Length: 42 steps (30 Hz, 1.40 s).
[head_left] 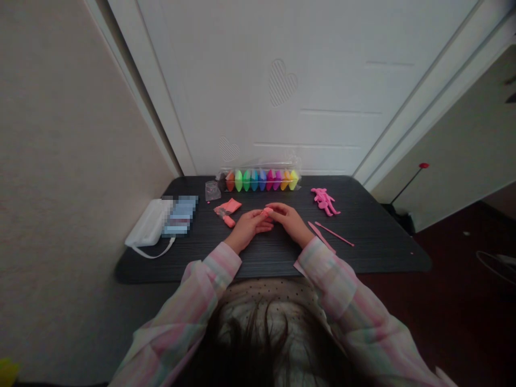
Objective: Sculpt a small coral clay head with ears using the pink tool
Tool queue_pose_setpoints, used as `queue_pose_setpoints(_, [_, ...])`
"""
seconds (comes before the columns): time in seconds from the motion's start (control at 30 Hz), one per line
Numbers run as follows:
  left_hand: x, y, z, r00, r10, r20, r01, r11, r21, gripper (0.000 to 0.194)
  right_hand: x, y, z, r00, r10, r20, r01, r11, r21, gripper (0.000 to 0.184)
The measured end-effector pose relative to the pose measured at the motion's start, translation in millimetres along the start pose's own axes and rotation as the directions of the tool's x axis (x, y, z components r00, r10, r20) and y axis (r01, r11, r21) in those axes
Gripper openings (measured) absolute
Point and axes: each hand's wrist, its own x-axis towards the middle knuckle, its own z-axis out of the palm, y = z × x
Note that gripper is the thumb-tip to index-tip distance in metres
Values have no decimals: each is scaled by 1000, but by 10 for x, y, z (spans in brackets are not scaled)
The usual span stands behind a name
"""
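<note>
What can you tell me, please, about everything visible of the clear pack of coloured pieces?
The clear pack looks like thin, glossy plastic, slightly crumpled along its top. Inside, a side-by-side row of pointed pieces runs from dark at the left through orange-red, greens, blues, magenta and purple to orange and yellow. It lies lengthwise along the far edge of the dark table, before the white panel; whether it touches that is unclear.

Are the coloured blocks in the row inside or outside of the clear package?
Inside: the clear package shows above and around the coloured blocks.
</note>
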Motion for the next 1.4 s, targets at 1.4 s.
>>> queue_pose_setpoints(1.4, [-11,10,6,998,65,-11,-65,997,40,17,20,25,7,996,-76,-47,72,993,-90,18])
